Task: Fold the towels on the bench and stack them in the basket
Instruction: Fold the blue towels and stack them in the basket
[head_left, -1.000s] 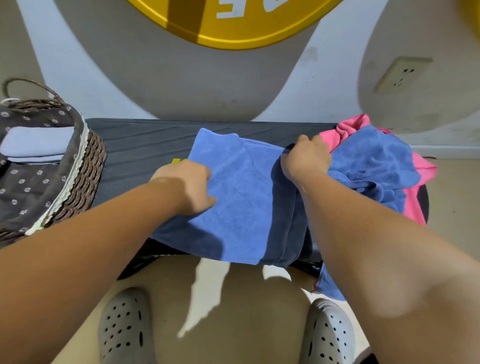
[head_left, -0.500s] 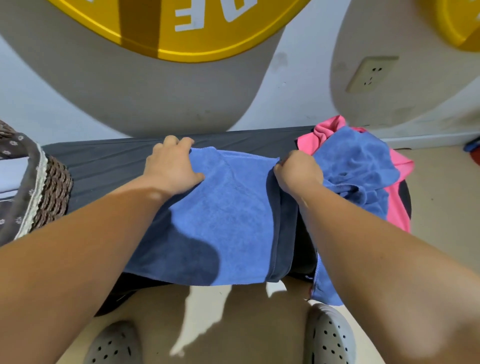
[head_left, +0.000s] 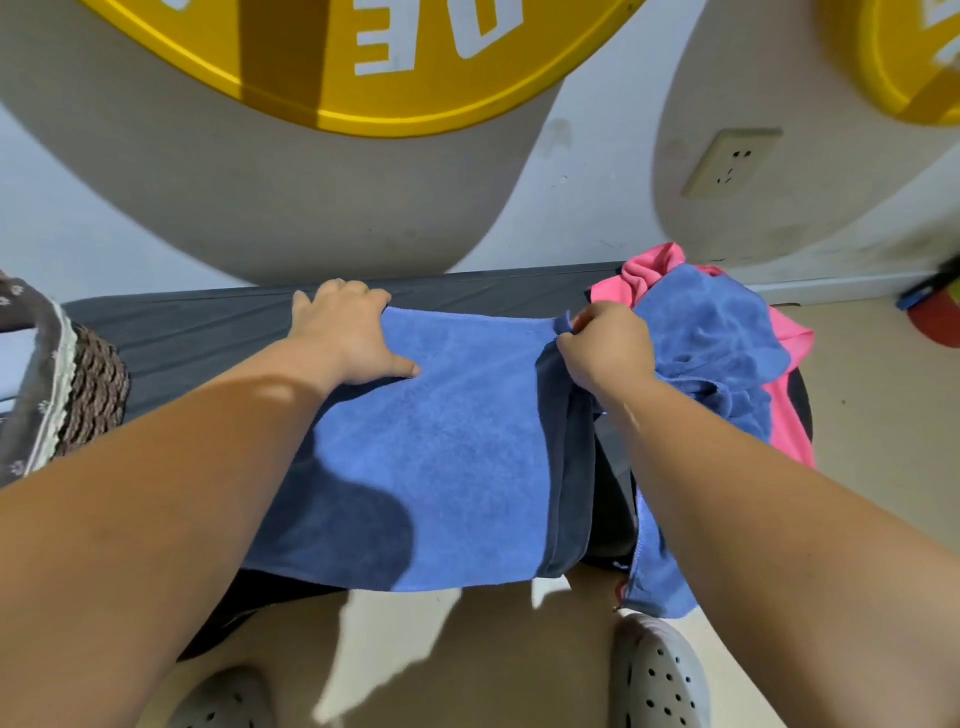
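A blue towel (head_left: 457, 441) lies spread over the dark bench (head_left: 208, 322), its near edge hanging over the front. My left hand (head_left: 348, 338) rests flat on the towel's far left corner, fingers spread. My right hand (head_left: 605, 348) pinches the towel's far right corner, where the folded right edge shows darker. A heap of loose towels sits at the bench's right end: a crumpled blue towel (head_left: 711, 338) on top of a pink towel (head_left: 789, 415). The wicker basket (head_left: 88, 389) with a dark flowered liner stands at the left end, mostly out of view.
The wall rises right behind the bench, with a socket (head_left: 732, 163) on it. My two grey clogs (head_left: 660, 675) stand on the floor below the bench front. Some red and blue objects (head_left: 935, 312) lie on the floor at far right.
My left hand slid from the towel's middle left up to its far left corner. The right hand kept its hold on the right corner. My view tilted up and right, so less of the basket shows.
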